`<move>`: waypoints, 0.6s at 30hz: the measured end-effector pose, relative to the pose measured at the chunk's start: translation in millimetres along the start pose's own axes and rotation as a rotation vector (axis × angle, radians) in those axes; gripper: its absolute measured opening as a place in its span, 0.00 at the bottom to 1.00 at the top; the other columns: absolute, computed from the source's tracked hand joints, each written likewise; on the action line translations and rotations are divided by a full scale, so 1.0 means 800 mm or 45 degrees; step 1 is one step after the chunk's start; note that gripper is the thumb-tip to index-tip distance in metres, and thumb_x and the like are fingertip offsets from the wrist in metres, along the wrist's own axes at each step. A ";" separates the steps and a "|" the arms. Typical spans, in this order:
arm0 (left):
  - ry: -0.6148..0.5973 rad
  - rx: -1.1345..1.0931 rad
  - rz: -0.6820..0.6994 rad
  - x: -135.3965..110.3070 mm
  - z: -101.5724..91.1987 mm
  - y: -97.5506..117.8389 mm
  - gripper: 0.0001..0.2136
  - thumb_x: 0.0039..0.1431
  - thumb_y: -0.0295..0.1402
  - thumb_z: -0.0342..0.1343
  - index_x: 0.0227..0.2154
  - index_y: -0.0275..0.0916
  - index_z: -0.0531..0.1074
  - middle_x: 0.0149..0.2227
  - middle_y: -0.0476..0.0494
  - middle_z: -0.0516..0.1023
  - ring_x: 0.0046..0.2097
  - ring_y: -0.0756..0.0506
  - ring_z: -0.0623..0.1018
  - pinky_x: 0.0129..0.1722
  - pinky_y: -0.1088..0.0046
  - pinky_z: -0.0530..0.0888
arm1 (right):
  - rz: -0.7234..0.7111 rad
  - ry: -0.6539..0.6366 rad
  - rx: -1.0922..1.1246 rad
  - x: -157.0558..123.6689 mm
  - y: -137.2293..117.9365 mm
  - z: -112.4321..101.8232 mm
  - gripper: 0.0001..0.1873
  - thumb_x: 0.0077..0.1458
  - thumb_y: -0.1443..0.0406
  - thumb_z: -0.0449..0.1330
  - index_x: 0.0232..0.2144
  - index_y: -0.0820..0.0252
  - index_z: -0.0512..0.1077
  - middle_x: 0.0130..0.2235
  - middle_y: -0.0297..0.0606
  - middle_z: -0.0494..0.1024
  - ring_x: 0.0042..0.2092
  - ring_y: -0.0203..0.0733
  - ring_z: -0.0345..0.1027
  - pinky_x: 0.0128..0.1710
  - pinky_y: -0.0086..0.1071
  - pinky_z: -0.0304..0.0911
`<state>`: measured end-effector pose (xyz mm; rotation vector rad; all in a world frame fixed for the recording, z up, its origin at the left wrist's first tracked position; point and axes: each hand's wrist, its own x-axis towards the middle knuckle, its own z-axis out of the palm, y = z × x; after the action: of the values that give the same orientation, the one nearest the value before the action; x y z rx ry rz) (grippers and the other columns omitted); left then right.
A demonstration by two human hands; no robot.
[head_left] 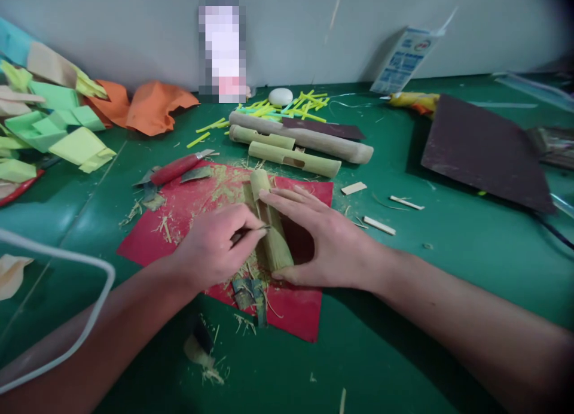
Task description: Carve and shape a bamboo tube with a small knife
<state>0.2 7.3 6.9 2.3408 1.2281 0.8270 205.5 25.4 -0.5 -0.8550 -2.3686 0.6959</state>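
The left grip [224,240], thumb and fingertips together, pinches a thin dark piece [268,227] against a notched bamboo tube [277,246], while the right grip [323,234] is clamped on the tube, fingers along its upper part and thumb at its near end. The tube lies over a red sheet [302,315] strewn with shavings [224,177] on a green desk [470,240]. A red-handled knife [174,170] rests at the sheet's far left edge. Just beyond the sheet are two more notched bamboo pieces [293,158], beside a thicker grayish stick [354,152]. Yellow-green sticks [309,107] surround a white, egg-shaped object [280,97]; a dark brown sheet [484,157] lies at right.
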 end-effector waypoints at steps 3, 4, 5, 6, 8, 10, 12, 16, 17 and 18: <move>-0.042 -0.037 0.054 0.000 0.001 0.005 0.05 0.59 0.26 0.55 0.28 0.37 0.70 0.26 0.51 0.72 0.28 0.52 0.70 0.28 0.75 0.66 | -0.004 0.018 -0.006 0.000 0.000 0.000 0.50 0.37 0.62 0.67 0.64 0.56 0.56 0.63 0.45 0.63 0.64 0.53 0.53 0.63 0.51 0.50; -0.059 -0.039 0.063 -0.001 0.001 0.007 0.04 0.59 0.26 0.55 0.28 0.37 0.70 0.26 0.51 0.72 0.27 0.53 0.69 0.27 0.75 0.65 | -0.002 0.019 -0.009 0.000 0.000 0.000 0.50 0.37 0.62 0.67 0.64 0.56 0.56 0.63 0.45 0.63 0.64 0.53 0.53 0.63 0.51 0.50; -0.073 -0.037 0.058 -0.003 0.001 0.007 0.04 0.59 0.26 0.54 0.28 0.37 0.69 0.26 0.51 0.72 0.27 0.53 0.69 0.27 0.75 0.65 | 0.000 0.013 -0.014 0.000 0.000 0.000 0.50 0.37 0.62 0.67 0.64 0.57 0.56 0.63 0.46 0.63 0.64 0.53 0.53 0.63 0.50 0.50; -0.084 -0.033 0.040 -0.005 0.000 0.007 0.04 0.59 0.25 0.54 0.29 0.37 0.69 0.26 0.51 0.72 0.27 0.53 0.69 0.27 0.76 0.65 | -0.002 0.007 -0.021 0.000 0.000 0.000 0.50 0.37 0.62 0.67 0.63 0.58 0.56 0.63 0.46 0.63 0.64 0.54 0.53 0.62 0.50 0.51; -0.074 -0.029 -0.005 -0.008 0.000 0.008 0.04 0.60 0.25 0.53 0.29 0.37 0.69 0.26 0.51 0.71 0.27 0.53 0.69 0.27 0.76 0.65 | -0.017 0.006 -0.034 0.000 0.001 0.001 0.50 0.37 0.61 0.68 0.63 0.59 0.56 0.62 0.47 0.63 0.64 0.54 0.53 0.62 0.50 0.51; -0.061 -0.040 -0.001 -0.006 0.002 0.010 0.05 0.59 0.26 0.54 0.28 0.37 0.69 0.26 0.52 0.71 0.28 0.53 0.69 0.28 0.77 0.65 | -0.042 0.025 -0.035 -0.001 0.002 0.002 0.50 0.37 0.61 0.68 0.63 0.59 0.56 0.62 0.47 0.63 0.64 0.53 0.54 0.62 0.49 0.52; -0.072 -0.057 0.045 -0.003 0.004 0.012 0.05 0.58 0.26 0.55 0.27 0.37 0.68 0.26 0.52 0.70 0.28 0.54 0.68 0.28 0.77 0.65 | -0.061 0.051 -0.026 -0.001 0.003 0.003 0.49 0.37 0.62 0.68 0.63 0.60 0.57 0.62 0.47 0.64 0.64 0.53 0.55 0.62 0.49 0.53; -0.141 -0.069 0.045 -0.010 0.002 0.015 0.05 0.59 0.25 0.54 0.28 0.37 0.68 0.26 0.52 0.69 0.28 0.54 0.68 0.28 0.77 0.64 | -0.057 0.038 -0.031 0.000 0.003 0.003 0.49 0.38 0.61 0.68 0.63 0.60 0.57 0.61 0.48 0.65 0.63 0.55 0.55 0.62 0.51 0.51; -0.143 -0.069 0.024 -0.013 0.001 0.015 0.04 0.60 0.25 0.53 0.29 0.37 0.68 0.27 0.52 0.70 0.28 0.53 0.69 0.28 0.77 0.64 | -0.056 0.032 -0.036 0.000 0.003 0.003 0.49 0.38 0.61 0.68 0.63 0.61 0.57 0.61 0.48 0.65 0.63 0.55 0.55 0.63 0.51 0.51; -0.140 -0.071 0.008 -0.014 0.001 0.016 0.04 0.60 0.25 0.53 0.30 0.37 0.68 0.27 0.52 0.70 0.28 0.53 0.69 0.28 0.77 0.65 | -0.054 0.027 -0.042 0.000 0.002 0.003 0.49 0.38 0.60 0.68 0.63 0.61 0.57 0.62 0.48 0.65 0.63 0.55 0.55 0.63 0.51 0.51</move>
<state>3.4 -9.3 9.8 2.3138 1.1387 0.7145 204.8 26.1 -3.2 -0.8200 -2.3784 0.6290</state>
